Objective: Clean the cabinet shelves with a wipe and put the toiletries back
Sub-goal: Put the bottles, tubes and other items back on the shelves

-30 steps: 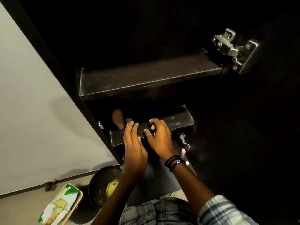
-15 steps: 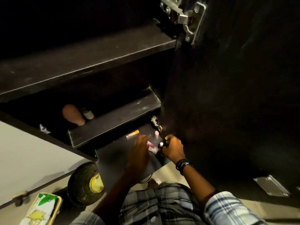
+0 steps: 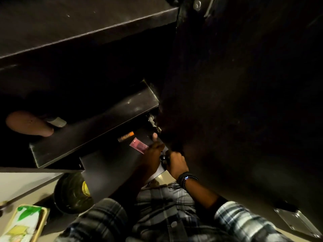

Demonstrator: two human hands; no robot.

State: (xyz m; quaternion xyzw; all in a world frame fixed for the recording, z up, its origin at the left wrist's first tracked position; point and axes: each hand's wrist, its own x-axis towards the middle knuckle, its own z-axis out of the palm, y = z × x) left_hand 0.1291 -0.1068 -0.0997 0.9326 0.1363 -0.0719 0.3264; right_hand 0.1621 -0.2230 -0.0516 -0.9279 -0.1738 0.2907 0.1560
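Note:
On the dark bottom shelf (image 3: 108,170) lie an orange tube (image 3: 125,136) and a pink packet (image 3: 138,145), and a small pink-capped bottle (image 3: 154,136) stands by the door hinge. My left hand (image 3: 153,155) rests on the shelf with its fingers over the packet's near end; its grip is hidden. My right hand (image 3: 176,163), with a beaded bracelet on the wrist, is closed around a small dark bottle (image 3: 163,157) with a shiny top, at the shelf's right front corner. On the middle shelf (image 3: 94,131) a rounded brown bottle (image 3: 28,123) stands beside a small grey item (image 3: 57,121).
The upper shelf (image 3: 73,30) spans the top. The open dark cabinet door (image 3: 244,110) fills the right side, close to my right hand. On the floor at lower left are a dark round bowl (image 3: 70,194) holding something yellow and a green-and-white wipes pack (image 3: 22,222).
Both hands dropped from the middle shelf to the bottom shelf among the small toiletries. My view swung left and closer, and the right hand closed on the small dark bottle.

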